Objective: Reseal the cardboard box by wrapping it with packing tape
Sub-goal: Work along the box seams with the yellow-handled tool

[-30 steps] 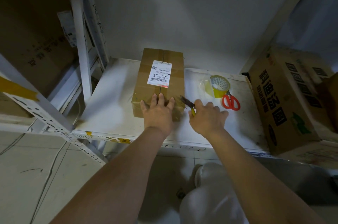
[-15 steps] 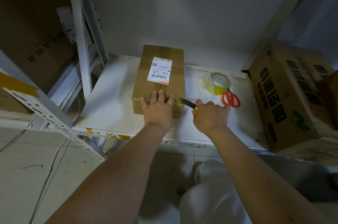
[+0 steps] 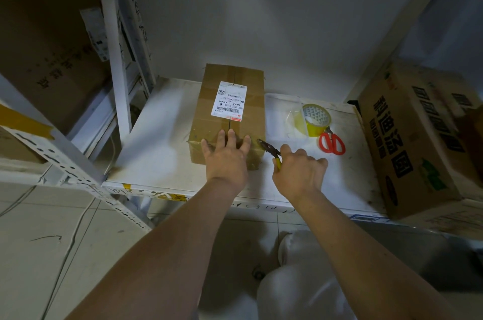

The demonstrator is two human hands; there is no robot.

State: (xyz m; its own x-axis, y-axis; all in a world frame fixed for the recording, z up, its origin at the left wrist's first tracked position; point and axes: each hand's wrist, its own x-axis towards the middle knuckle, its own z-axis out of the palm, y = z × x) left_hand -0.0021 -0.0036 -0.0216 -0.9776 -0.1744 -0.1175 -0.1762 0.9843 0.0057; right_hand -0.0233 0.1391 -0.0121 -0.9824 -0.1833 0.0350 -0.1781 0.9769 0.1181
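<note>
Fingers of the left hand lie spread flat on the cardboard box on the shelf, right hand gripping pliers, so taping hasn't begun and next means grabbing the tape roll.

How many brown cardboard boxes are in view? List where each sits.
3. The labelled brown cardboard box lies mid-shelf under the left hand; a printed carton stands at the right; another large carton fills the left rack. More may be hidden.
</note>
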